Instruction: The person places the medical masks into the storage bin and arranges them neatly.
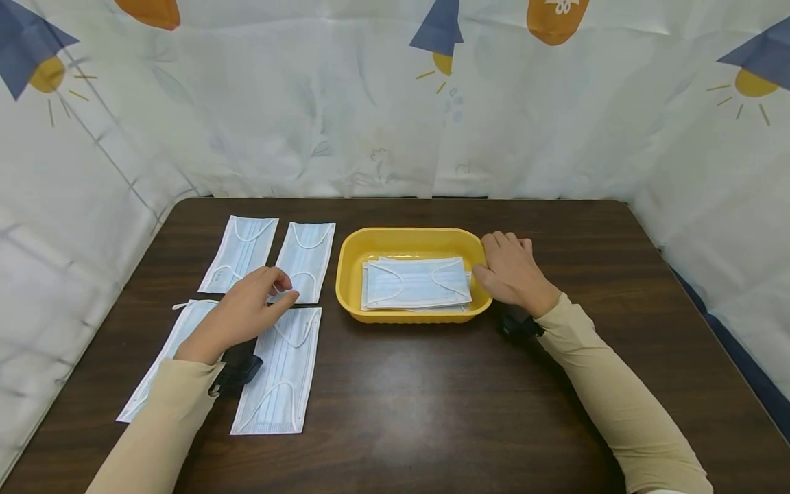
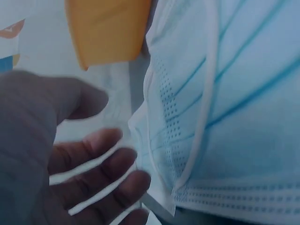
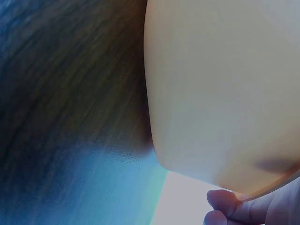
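On the left of the table lie several light-blue face masks with white ear loops, among them a back-left mask [image 1: 247, 240], a mask beside it [image 1: 305, 254] and a front mask [image 1: 280, 374]. Over these masks is my left hand [image 1: 243, 312], thumb and fingers apart with nothing between them. The left wrist view shows its fingers [image 2: 117, 187] beside a mask [image 2: 248, 108]. A yellow plastic basket [image 1: 407, 237] holds a small stack of face masks [image 1: 420, 283]. My right hand [image 1: 515, 271] grips the basket's right end, thumb at the rim.
The dark wood-grain table [image 1: 407, 398] carries everything. A pale curtain [image 1: 370, 116] with rocket prints stands behind it and along both sides. Black wrist cameras sit under both wrists, the left camera [image 1: 241, 367] just over the masks.
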Demonstrator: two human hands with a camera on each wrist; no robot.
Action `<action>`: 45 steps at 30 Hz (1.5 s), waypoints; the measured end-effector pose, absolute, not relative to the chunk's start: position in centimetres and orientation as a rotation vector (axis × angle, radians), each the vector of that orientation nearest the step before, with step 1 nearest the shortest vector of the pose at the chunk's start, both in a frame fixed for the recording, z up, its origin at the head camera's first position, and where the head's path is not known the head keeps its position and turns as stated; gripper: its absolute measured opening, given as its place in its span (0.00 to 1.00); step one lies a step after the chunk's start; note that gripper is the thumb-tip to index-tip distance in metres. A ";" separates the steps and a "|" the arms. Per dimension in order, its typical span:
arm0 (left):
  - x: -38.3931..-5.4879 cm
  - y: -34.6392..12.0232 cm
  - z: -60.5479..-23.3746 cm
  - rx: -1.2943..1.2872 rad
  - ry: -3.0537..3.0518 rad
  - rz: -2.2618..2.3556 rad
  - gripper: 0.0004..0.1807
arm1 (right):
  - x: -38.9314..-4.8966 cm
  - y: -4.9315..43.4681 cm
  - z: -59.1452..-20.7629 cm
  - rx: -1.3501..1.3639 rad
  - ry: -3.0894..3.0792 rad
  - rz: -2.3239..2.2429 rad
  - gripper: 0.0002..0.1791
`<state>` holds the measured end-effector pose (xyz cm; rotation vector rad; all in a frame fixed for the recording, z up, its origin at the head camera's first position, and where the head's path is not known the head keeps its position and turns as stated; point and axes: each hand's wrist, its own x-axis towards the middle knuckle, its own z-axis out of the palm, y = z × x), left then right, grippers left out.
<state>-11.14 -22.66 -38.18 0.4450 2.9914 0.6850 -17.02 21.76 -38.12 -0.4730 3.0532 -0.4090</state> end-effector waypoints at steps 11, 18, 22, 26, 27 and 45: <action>-11.1 -23.4 -38.4 0.575 2.866 0.752 0.14 | -17.0 21.9 -38.2 -0.476 3.052 -0.416 0.18; -10.8 -23.1 -38.4 0.550 2.803 0.759 0.19 | -17.0 21.9 -38.2 -0.476 3.052 -0.411 0.19; -10.8 -22.9 -38.4 0.564 2.783 0.751 0.20 | -17.0 21.8 -38.2 -0.474 3.052 -0.414 0.20; -10.8 -22.9 -38.4 0.587 2.776 0.748 0.20 | -17.0 21.8 -38.3 -0.474 3.050 -0.417 0.20; -10.8 -23.0 -38.4 0.588 2.776 0.746 0.20 | -17.0 21.8 -38.3 -0.475 3.050 -0.417 0.20; -11.1 -23.0 -38.5 0.549 2.714 0.838 0.21 | -17.1 21.8 -38.2 -0.474 3.056 -0.422 0.22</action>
